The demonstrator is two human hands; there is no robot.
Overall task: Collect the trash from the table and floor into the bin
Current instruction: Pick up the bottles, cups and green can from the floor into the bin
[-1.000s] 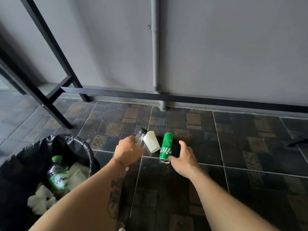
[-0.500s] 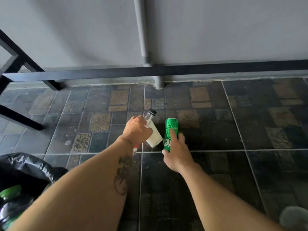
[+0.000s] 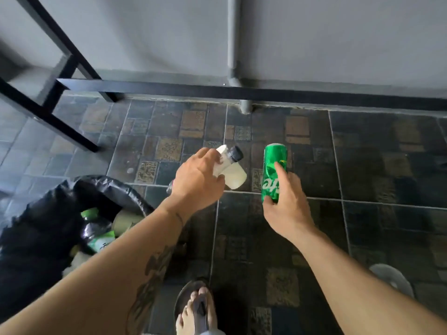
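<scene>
Green can point(image 3: 274, 172) in right fingers point(image 3: 281, 174), bottle point(image 3: 231, 157) in left

Green can point(image 3: 274, 172), clear dark-capped bottle point(image 3: 231, 157) and white cup point(image 3: 233, 176) aloft beside black-lined bin point(image 3: 48, 213).

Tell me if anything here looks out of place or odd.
Nothing looks spilled or broken. The left hand holds a clear bottle and a white cup together; the right hand holds a green can. The bin stands at the left, trash inside.
</scene>
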